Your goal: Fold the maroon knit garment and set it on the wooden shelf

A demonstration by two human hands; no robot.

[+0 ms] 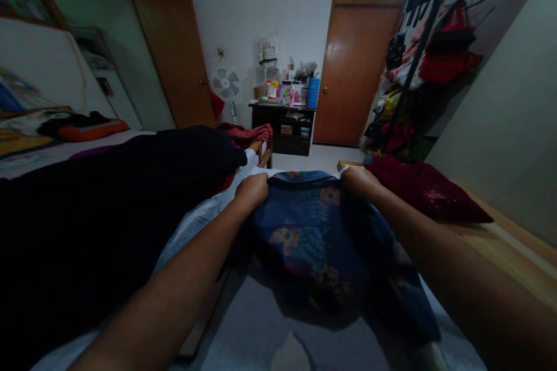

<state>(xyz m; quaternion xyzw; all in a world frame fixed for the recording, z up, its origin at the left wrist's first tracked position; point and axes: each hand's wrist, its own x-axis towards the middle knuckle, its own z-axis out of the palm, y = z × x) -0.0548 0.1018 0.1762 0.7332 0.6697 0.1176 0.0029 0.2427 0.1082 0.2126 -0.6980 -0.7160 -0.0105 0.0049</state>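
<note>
A dark blue shirt with a floral print (304, 226) is stretched between my two hands, its collar edge at the top and its body hanging toward me. My left hand (253, 190) is closed on the shirt's upper left corner by the collar. On the opposite side, my right hand (359, 181) grips the upper right corner. One sleeve droops down at the lower right. The lower part of the shirt lies in shadow, so where it touches the pale surface (243, 324) beneath I cannot tell.
Dark clothing (130, 185) is heaped on the left. A folded maroon garment (429, 188) lies on a wooden surface (483, 249) at the right. Farther back stand a black cabinet (281, 139), a fan (225, 82) and a wooden door (352, 69). Bags and clothes hang at the right wall.
</note>
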